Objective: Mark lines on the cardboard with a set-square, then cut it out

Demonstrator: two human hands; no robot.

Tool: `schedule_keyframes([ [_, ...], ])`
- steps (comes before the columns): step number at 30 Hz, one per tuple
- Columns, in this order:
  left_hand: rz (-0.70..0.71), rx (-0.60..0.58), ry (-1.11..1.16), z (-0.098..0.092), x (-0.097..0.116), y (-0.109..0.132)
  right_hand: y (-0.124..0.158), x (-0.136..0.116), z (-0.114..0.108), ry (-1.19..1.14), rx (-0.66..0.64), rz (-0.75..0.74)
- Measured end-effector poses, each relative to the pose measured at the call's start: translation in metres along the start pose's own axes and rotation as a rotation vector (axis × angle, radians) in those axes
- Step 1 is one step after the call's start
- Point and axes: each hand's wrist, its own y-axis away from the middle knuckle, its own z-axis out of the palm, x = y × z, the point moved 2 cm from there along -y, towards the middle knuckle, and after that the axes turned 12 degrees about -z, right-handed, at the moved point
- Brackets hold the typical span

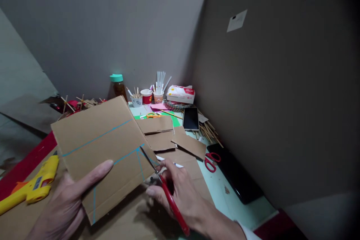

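Observation:
My left hand (74, 191) grips the lower left side of a cardboard panel (98, 135), thumb on its face and fingers beneath. Blue lines run across the panel. My right hand (180, 191) is closed around red-handled scissors (174, 210), seen nearly edge-on. One dark blade lies over the panel's right edge, by the crossing blue lines; the other blade is hidden. Behind the right hand, a white pen is partly visible. A large cardboard sheet (194, 176) lies below both hands.
A yellow glue gun (42, 183) lies at left. Cut cardboard pieces (160, 138), other red scissors (212, 162), a phone (191, 119) and a black slab (236, 176) lie right of the panel. Cups with sticks, a bottle (118, 86) and a tissue pack (181, 94) stand by the wall.

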Motion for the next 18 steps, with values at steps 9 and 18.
schedule_keyframes([
  [9,0.014,-0.027,-0.095,0.001,-0.008,0.0,-0.003,-0.016,-0.013,0.033,-0.096,0.211],
  [18,-0.023,0.006,-0.097,0.008,-0.011,0.003,-0.002,-0.006,-0.007,0.047,-0.058,0.14],
])
